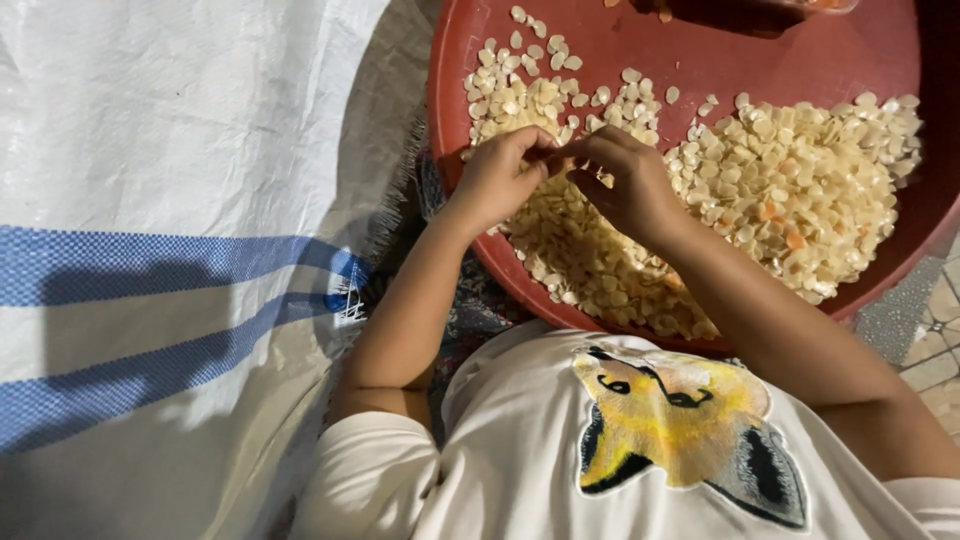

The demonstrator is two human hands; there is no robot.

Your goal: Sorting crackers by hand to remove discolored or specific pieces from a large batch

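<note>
A large round dark-red tray [700, 50] lies in front of me, heaped with several pale cream seeds [790, 170]. My left hand [500, 175] and my right hand [625, 180] meet over the near-left part of the heap, fingertips pinched together on one small seed between them. A few orange-tinted seeds [795, 240] sit among the pale ones on the right. A thinner scatter of seeds [520, 80] covers the tray's upper left. My white shirt with a fox picture [670, 420] fills the bottom of the view.
A white woven sack with blue stripes [150, 280] covers the floor on the left, its frayed edge by the tray. Patterned dark cloth [480, 310] lies under my left arm. Tiled floor [930, 320] shows at the right edge. A dark object sits at the tray's top.
</note>
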